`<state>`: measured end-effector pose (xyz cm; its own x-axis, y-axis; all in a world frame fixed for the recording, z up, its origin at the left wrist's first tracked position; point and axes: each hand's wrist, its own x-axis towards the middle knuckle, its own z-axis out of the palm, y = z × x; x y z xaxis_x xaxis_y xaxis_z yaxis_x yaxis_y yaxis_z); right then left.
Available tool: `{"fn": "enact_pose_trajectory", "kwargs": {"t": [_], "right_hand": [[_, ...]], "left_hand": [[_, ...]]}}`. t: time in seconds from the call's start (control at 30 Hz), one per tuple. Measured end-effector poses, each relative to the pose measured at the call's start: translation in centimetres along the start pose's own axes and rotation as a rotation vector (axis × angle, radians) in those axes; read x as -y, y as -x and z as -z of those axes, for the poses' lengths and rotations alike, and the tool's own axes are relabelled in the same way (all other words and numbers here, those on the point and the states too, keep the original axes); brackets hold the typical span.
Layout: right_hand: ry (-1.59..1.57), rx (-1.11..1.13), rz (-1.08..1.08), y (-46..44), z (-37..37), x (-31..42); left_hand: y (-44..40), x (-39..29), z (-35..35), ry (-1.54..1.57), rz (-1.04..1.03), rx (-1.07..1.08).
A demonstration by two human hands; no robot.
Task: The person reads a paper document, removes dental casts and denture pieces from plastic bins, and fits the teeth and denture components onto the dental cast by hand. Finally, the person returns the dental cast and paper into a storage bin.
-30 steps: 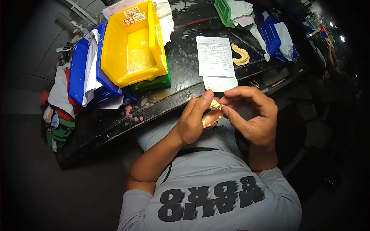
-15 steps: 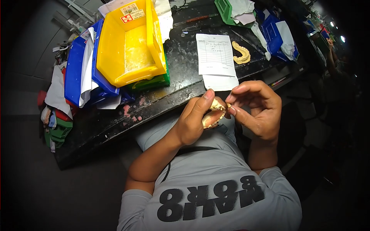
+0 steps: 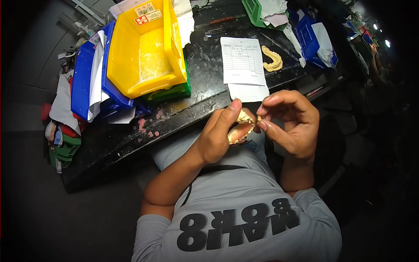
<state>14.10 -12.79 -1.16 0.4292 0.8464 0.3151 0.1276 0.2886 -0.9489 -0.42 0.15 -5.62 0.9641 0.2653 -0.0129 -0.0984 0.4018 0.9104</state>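
Note:
My left hand [image 3: 215,136] is wrapped round a cream dental cast [image 3: 237,135], its thumb pointing up along the near side. A row of teeth shows along the cast's edge, and my palm and fingers hide much of the rest. Close to the cast's right side, my right hand [image 3: 293,126] pinches a tiny yellowish piece [image 3: 259,118] between thumb and fingertips. That piece looks like a single tooth, but it is too small to be sure. Both hands are over my lap, just off the bench's front edge.
On the black bench [image 3: 205,65] lie a handwritten paper form [image 3: 244,65] and a horseshoe-shaped cast [image 3: 273,59]. A yellow bin [image 3: 150,56] and a blue bin [image 3: 85,81] stand at the left. Another blue bin [image 3: 312,41] and a green bin [image 3: 253,9] sit at the back right.
The hands have barely moved. The tiny piece at my right fingertips shows a little more clearly and stands slightly apart from the cast; the view has shifted slightly.

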Motion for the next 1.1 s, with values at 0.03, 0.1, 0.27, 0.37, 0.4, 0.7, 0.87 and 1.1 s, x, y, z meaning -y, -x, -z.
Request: {"fn": "enact_pose_trajectory", "kwargs": {"t": [0.03,0.1,0.27,0.37,0.4,0.7,0.87,1.1], "right_hand": [[0.012,0.004,0.005,0.0,0.0,0.0],[0.021,0.008,-0.001,0.0,0.0,0.0],[0.03,0.006,-0.01,0.0,-0.2,0.1],[0.057,0.005,-0.01,0.0,-0.3,0.2],[0.088,0.023,-0.013,-0.1,-0.3,0.2],[0.185,-0.005,-0.071,-0.1,-0.7,0.3],[0.258,-0.024,-0.042,-0.2,-1.0,0.1],[0.369,-0.102,0.096,-0.1,-1.8,-0.8]], "left_hand": [[0.0,0.0,0.0,-0.001,-0.001,0.001],[-0.1,0.1,0.0,0.013,0.01,-0.009],[-0.1,-0.2,0.0,0.001,0.011,0.0],[-0.1,0.2,0.2,-0.011,0.01,-0.012],[-0.2,0.3,0.2,-0.026,0.013,-0.028],[-0.5,0.0,-0.7,-0.02,0.066,-0.127],[-0.5,0.8,-0.3,0.006,0.077,-0.165],[-0.5,-0.4,-0.9,0.206,0.148,-0.2]]}}
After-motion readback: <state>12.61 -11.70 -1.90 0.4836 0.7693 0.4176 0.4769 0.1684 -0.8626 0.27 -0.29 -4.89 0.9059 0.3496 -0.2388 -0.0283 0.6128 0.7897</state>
